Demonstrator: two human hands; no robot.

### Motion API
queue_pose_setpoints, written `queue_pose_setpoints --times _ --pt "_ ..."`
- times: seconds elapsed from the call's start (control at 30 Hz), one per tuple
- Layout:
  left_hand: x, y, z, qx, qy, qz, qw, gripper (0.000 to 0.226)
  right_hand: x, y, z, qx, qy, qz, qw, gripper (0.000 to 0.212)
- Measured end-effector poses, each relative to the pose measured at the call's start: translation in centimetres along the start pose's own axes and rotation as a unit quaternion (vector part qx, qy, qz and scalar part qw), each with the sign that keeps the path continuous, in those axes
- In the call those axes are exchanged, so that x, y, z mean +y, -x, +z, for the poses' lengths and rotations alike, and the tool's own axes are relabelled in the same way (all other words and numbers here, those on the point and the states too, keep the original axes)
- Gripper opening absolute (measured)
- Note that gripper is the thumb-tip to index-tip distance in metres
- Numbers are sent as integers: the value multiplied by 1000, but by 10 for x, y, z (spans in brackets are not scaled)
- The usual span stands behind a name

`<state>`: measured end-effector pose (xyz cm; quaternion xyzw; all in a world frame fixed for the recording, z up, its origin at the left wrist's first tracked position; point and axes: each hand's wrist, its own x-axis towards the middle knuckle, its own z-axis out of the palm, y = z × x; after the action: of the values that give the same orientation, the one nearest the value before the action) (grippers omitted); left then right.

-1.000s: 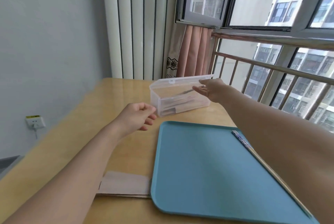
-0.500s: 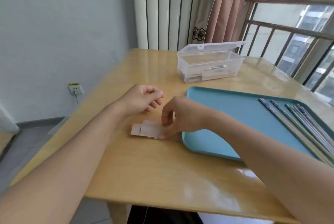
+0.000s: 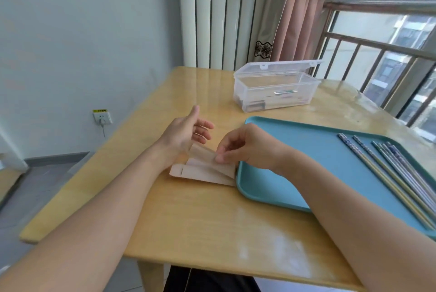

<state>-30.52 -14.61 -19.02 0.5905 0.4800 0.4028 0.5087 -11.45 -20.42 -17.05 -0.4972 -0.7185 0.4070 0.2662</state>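
The top sleeve [image 3: 205,155] is now raised at its right end, and its left end lies on the stack [image 3: 200,175] of the same paper sleeves. The stack rests on the table [image 3: 200,225], just beside the left rim of the tray [image 3: 259,188].

0.5 s ago all sleeves lay flat and the right hand [image 3: 250,148] only rested on them. Now this hand pinches the raised end between thumb and forefinger [image 3: 220,157], with the other fingers curled.

The left hand [image 3: 184,131] has changed too. It was loosely curled next to the stack. Now its fingers [image 3: 204,126] are straight and spread, with the thumb up. It hovers above the left part of the stack and holds nothing.

1 s ago the right hand was at the box [image 3: 276,89], which stands open at the far side of the table.

I judge that 1 sleeve is being separated from the others, and that the left hand is ready to take it or to hold the rest down.

The chopsticks [image 3: 389,169] lie on the right part of the tray, well apart from both hands. The sleeve is probably meant for them, but none is packed yet.
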Motion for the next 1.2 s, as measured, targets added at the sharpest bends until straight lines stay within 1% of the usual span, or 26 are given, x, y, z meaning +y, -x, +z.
queue_pose_setpoints --times 0.07,0.1,0.17,0.2,0.23,0.27,0.3,0.33,0.37,0.4,0.43,0.47,0.5,0.53,0.57,0.6,0.67,0.73,0.87,1.0,1.03,1.07,1.1,1.13,1.17,1.2 --pt "8 0 -1 20 79 -11 997 75 1 0 -8 57 -99 -2 993 11" --pt "16 -2 3 15 106 -5 994 80 1 0 -15 81 -160 -7 984 13" --pt "37 -1 17 -44 111 25 993 77 0 1 -30 107 -251 -19 962 13" --pt "48 2 29 -80 94 45 991 69 -1 3 -37 115 -260 -22 958 12" --pt "58 1 47 -110 80 68 988 58 -1 8 -48 130 -247 -19 960 11" --pt "65 0 67 -116 70 89 987 46 -2 13 -58 140 -221 -10 965 11" --pt "69 -2 87 -95 66 104 988 36 -2 19 -69 144 -189 6 971 12" --pt "71 -5 105 -63 70 107 990 31 -1 26 -81 145 -156 27 977 13" --pt "72 -10 128 -42 88 89 991 32 4 37 -100 156 -115 57 979 16" --pt "72 -13 145 -35 119 51 991 35 10 47 -120 174 -58 95 978 21" --pt "71 -16 160 -46 154 0 987 36 21 56 -142 205 30 144 967 28" --pt "69 -17 172 -72 184 -55 979 35 34 67 -163 237 147 203 939 34" --pt "67 -16 185 -113 193 -103 969 32 48 80 -182 252 253 264 896 38" --pt "64 -13 194 -159 175 -134 962 30 59 92 -195 243 318 317 859 43" --pt "59 -10 200 -202 143 -147 958 29 68 101 -201 228 342 358 838 46" --pt "56 -8 206 -237 105 -150 954 31 73 108 -203 213 342 386 830 49" --pt "53 -3 213 -274 43 -142 950 38 82 113 -203 198 341 404 826 55" --pt "53 0 212 -283 24 -135 949 39 81 110 -197 197 337 394 832 55" --pt "47 -2 210 -273 50 -143 950 29 83 102 -185 211 297 366 856 40" --pt "45 0 213 -269 45 -117 955 27 84 102 -181 245 313 344 851 37" --pt "45 -1 214 -269 33 -109 956 28 84 103 -183 261 292 343 854 36" --pt "44 -2 213 -270 25 -104 957 30 84 103 -186 290 242 337 862 37" --pt "44 -3 212 -271 26 -104 957 33 85 103 -190 334 153 320 873 36" --pt "44 -4 211 -270 34 -109 956 36 85 103 -193 381 30 291 877 34" --pt "45 -5 209 -271 45 -115 955 39 84 104 -195 422 -101 250 866 31" --pt "45 -6 207 -272 53 -118 954 41 82 105 -198 454 -214 204 840 28"
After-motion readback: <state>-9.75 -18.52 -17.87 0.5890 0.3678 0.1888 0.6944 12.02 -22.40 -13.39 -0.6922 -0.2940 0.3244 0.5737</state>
